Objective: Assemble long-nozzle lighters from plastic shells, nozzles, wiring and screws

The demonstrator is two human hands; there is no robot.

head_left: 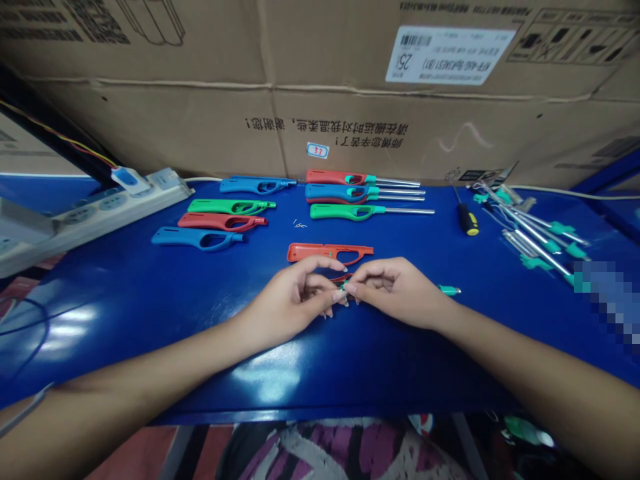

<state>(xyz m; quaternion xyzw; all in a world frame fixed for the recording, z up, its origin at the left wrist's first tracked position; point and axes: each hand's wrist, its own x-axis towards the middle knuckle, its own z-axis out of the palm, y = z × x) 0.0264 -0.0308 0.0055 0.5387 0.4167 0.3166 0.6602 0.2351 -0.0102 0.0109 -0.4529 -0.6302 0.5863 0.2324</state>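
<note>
My left hand (293, 293) and my right hand (400, 290) meet over the blue table. Between their fingertips is a small green part (345, 285), mostly hidden, pinched from both sides. Behind the fingers shows a sliver of a red piece. Just beyond my left hand lies an orange-red lighter handle half (327, 252), its hollow inside facing up. A green tip with a metal end (450, 291) sticks out past my right wrist; the rest of it is covered by that hand.
Blue, red and green lighter handles (200, 238) lie at the left. Assembled lighters with metal tubes (373, 211) lie at the back middle, near tiny pins (300, 225). At the right are a screwdriver (467, 220) and green-ended tubes (545, 233). A power strip (100, 207) borders the left.
</note>
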